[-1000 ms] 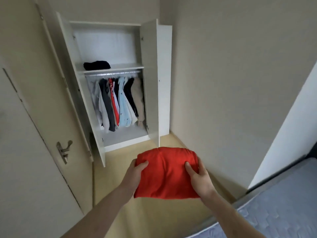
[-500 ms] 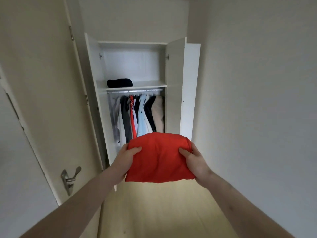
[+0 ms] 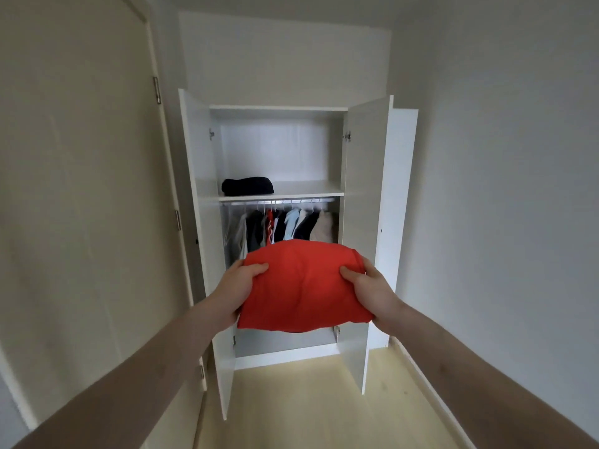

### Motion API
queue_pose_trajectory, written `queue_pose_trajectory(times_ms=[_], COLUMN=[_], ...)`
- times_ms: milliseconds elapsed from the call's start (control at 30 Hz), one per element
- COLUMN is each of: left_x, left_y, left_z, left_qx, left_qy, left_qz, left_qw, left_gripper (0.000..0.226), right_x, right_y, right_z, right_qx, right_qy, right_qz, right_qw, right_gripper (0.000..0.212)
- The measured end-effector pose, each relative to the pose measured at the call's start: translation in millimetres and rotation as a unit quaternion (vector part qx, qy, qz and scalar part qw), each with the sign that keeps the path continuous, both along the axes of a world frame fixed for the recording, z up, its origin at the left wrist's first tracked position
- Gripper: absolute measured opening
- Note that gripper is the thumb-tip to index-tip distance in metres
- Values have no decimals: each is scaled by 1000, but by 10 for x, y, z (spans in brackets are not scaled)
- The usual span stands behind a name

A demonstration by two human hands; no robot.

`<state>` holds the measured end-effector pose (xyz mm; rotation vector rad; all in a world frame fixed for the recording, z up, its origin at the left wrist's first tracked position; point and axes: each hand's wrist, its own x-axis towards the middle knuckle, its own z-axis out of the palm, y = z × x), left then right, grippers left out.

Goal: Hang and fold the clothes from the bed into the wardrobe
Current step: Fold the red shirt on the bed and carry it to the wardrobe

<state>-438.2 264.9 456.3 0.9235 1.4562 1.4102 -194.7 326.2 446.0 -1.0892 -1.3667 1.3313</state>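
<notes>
Holding a folded red garment (image 3: 301,286) out ahead of me, I have my left hand (image 3: 238,288) gripping its left edge, thumb curled over the top, and my right hand (image 3: 369,291) gripping its right edge the same way. It hangs in the air in front of the open white wardrobe (image 3: 366,196), level with the hanging clothes (image 3: 285,226) on the rail (image 3: 278,202). Both wardrobe doors stand wide. On the shelf (image 3: 304,189) above the rail a folded black garment (image 3: 248,186) lies at the left end. A beige room door (image 3: 81,189) fills my left side, and pale wooden floor (image 3: 308,400) runs below.
</notes>
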Motion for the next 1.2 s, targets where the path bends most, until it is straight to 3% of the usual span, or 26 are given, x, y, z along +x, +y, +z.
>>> queue_pose_trajectory(times_ms=[533,900,1033,1200], left_x=[-1317,-1509,-1501,-1550], left_y=[2846,4819,5541,6306], left_z=[232,221,288,383], left_qx=[17,26,17,28], left_qy=[13,-13,-13,-16], left_qz=[-45,-32,-23,-2], left_qw=[999,999,1000,999], left_gripper=[48,36,15,12], right_x=[-1266,-1496,-1513,-1601], right_y=[2632,4720,5566,6540], right_z=[179,195,241,391], right_qx=[23,34,27,33], right_qy=[26,15,21,6], right_qz=[-31,-25,-13,7], right_qw=[999,999,999,999], right_gripper=[54,48,44,42])
